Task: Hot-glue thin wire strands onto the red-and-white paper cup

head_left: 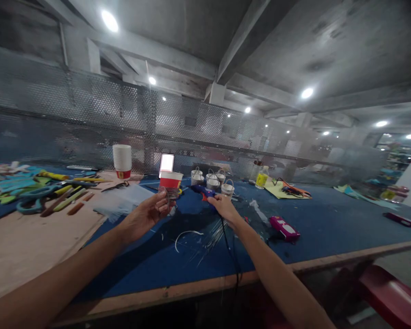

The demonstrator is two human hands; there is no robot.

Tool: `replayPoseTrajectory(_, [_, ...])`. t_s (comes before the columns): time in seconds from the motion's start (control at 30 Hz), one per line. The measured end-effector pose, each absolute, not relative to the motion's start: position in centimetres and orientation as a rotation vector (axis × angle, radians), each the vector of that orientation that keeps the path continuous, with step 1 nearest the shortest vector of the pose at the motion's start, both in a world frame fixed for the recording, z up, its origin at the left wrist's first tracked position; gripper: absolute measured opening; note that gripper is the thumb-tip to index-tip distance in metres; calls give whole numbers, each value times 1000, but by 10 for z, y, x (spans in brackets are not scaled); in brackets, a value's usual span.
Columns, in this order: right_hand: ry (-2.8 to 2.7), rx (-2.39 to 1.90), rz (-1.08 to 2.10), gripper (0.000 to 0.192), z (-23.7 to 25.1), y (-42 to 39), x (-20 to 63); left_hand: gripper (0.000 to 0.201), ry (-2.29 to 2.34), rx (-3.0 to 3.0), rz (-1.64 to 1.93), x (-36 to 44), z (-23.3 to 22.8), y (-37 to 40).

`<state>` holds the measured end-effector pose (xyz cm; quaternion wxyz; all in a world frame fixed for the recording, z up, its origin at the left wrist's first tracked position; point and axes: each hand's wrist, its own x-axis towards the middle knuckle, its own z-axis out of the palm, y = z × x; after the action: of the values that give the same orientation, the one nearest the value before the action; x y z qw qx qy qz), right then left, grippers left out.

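My left hand [154, 208] grips a red paper cup [170, 179] with a pale rim, raised above the blue table; its lower part looks greyish and is partly covered by my fingers. In my right hand [226, 206] is a blue glue gun [199, 188] with an orange trigger. Its nozzle points left toward the cup, apart from it, and a black cord [229, 242] hangs from the grip over the table's front edge. Behind the glue gun stand several small whitish cups with looped handles [213, 180]. A curved white strip [185, 234] lies below my hands.
A stack of paper cups [122, 160] stands back left, near scissors [32, 201] and several coloured tools. Rightward are a yellow-labelled bottle [261, 178], yellow paper [281, 189] and a magenta case [284, 228]. Perforated metal panel [198, 123] borders the back; a red stool [390, 292] is lower right.
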<state>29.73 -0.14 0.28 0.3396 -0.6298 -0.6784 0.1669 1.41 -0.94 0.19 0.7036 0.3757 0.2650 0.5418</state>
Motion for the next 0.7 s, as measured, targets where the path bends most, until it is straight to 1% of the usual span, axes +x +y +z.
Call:
replayPoseTrajectory(0.17, [-1367, -953, 962, 43, 10, -15, 287, 19, 591, 847, 1243, 13, 1, -8])
replayPoseTrajectory(0.23, [-1339, -823, 1055, 42, 11, -21, 283, 18, 588, 836, 1246, 12, 1, -8])
replayPoseTrajectory(0.33, [-1429, -793, 969, 34, 13, -27, 280, 17, 595, 847, 1255, 11, 2, -7])
replayPoseTrajectory(0.47, [-1505, -847, 770, 29, 15, -34, 276, 25, 630, 895, 1262, 15, 2, -9])
replayPoseTrajectory(0.6, [-1542, -969, 758, 39, 16, -44, 269, 27, 666, 902, 1297, 19, 3, -12])
replayPoseTrajectory(0.7, [-1577, -984, 738, 41, 11, -48, 263, 30, 689, 931, 1318, 19, 1, -10])
